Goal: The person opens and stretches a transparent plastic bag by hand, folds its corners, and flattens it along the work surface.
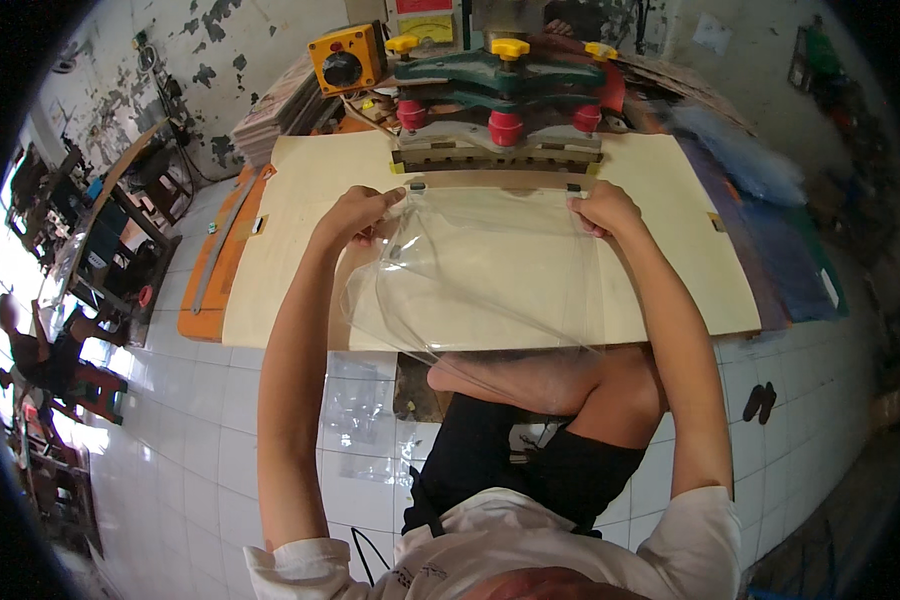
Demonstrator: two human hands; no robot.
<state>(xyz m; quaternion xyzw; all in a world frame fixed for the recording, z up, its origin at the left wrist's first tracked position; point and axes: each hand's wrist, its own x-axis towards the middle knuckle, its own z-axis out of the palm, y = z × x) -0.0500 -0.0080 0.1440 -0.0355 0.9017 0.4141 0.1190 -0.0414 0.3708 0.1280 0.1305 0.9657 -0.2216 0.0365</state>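
Clear, floppy plastic sheet (500, 265) pinched at both upper corners

The left hand (368, 213) — fingers curled nearly closed — grips the sheet's upper left corner near a small black block (417, 188); the right hand (608, 208) pinches the upper right corner. The sheet lies over a broad cream board (290, 240), drooping past its front edge. Just beyond the hands, a dark green metal press with red and yellow knobs (505, 72) blocks the far side — a yellow control box (347, 60) beside it.
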